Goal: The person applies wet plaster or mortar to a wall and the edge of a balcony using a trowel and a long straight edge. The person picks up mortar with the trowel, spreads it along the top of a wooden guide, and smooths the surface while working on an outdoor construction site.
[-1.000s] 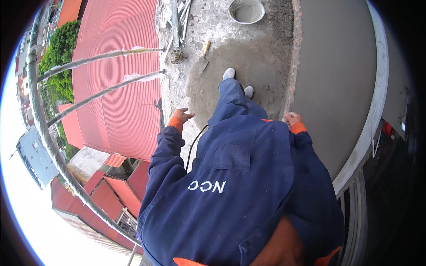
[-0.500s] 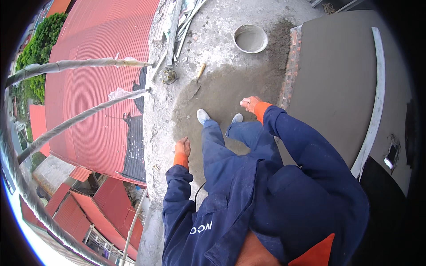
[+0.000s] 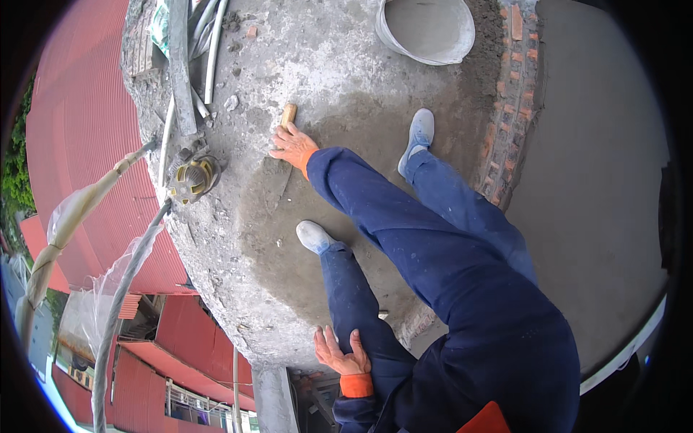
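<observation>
My right hand [image 3: 294, 146] reaches forward across my body, its fingers round the wooden handle of a trowel [image 3: 289, 114]. The handle's end sticks out past the fingers. The blade lies on the wet grey mortar [image 3: 346, 137], partly hidden by the hand. My left hand [image 3: 343, 352] hangs beside my left knee, fingers spread, holding nothing. My feet stand wide apart in pale, dusty shoes.
A tub of grey mortar [image 3: 462, 52] stands ahead. A yellow and dark slotted object [image 3: 193, 179] sits by the wrapped poles [image 3: 108, 339] at the left edge, above red roofs [image 3: 79, 144]. Pipes and a metal bar [image 3: 182, 72] lie ahead left. A brick edge [image 3: 509, 123] runs along the right.
I have bent lower and stepped my feet apart. My right hand has come across to the left onto the trowel handle. My left hand has dropped back beside the knee.
</observation>
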Tool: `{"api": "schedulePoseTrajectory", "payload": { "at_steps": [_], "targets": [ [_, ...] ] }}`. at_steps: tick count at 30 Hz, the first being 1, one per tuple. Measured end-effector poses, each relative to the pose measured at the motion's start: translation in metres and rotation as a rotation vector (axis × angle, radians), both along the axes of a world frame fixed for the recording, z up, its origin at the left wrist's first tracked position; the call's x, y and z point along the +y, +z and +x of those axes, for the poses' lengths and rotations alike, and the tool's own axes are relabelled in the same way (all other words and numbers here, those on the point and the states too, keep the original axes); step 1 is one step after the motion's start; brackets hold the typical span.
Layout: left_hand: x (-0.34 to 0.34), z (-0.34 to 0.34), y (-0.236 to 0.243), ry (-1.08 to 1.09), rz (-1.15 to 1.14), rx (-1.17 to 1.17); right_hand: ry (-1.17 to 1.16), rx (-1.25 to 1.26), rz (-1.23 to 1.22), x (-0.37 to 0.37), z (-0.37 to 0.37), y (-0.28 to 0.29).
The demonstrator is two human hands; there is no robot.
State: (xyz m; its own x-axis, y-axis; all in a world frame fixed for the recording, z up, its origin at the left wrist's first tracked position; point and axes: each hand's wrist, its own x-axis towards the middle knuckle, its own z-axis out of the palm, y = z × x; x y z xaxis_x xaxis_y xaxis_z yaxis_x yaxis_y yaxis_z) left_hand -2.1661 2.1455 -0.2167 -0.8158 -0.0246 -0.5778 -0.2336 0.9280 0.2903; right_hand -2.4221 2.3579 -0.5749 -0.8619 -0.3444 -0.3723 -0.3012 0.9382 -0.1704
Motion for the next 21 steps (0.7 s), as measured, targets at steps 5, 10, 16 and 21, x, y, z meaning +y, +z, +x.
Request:
{"api": "schedulePoseTrajectory", "payload": {
  "at_steps": [5, 10, 16, 21],
  "targets": [
    [0.034, -0.010, -0.011, -0.118, -0.041, -0.074, -0.182, -0.382, -0.218, 0.060, 0.060, -0.008],
    [0.060, -0.013, -0.025, -0.206, -0.094, -0.177, -0.898, -0.820, -0.373, 0.234, 0.195, 0.088],
    [0.104, -0.033, -0.048, -0.459, -0.193, -0.282, -2.256, -0.427, -0.831, 0.367, 0.362, 0.105],
    [0.127, -0.048, -0.056, -0.600, -0.270, -0.423, -2.690, -0.054, -0.800, 0.396, 0.371, 0.035]
  ]
}}
